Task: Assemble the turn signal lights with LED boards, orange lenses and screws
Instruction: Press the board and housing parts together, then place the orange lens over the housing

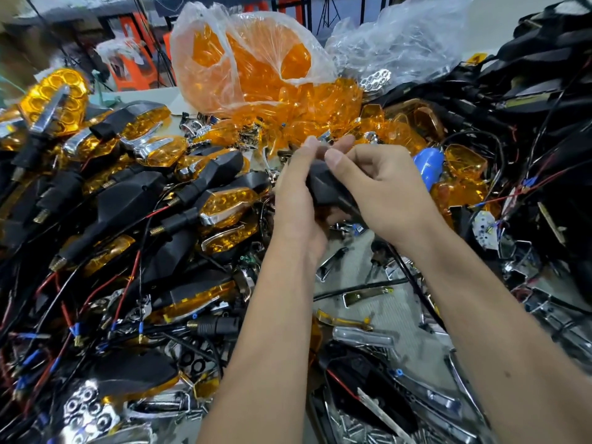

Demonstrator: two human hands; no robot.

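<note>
1. Heaped at left on the tabletop (pixel 378 302): finished black-bodied, orange-lensed turn signals (pixel 221 203).
2. Left hand (pixel 296 200) cradling black plastic signal housing (pixel 326 187), grip curled.
3. Right hand (pixel 381 190) clasping same housing, mid-frame above the clutter.

Two hands (pixel 298 200), one black housing (pixel 326 184) held, two plastic bags (pixel 243 59), one blue tape roll (pixel 427 166)
</note>
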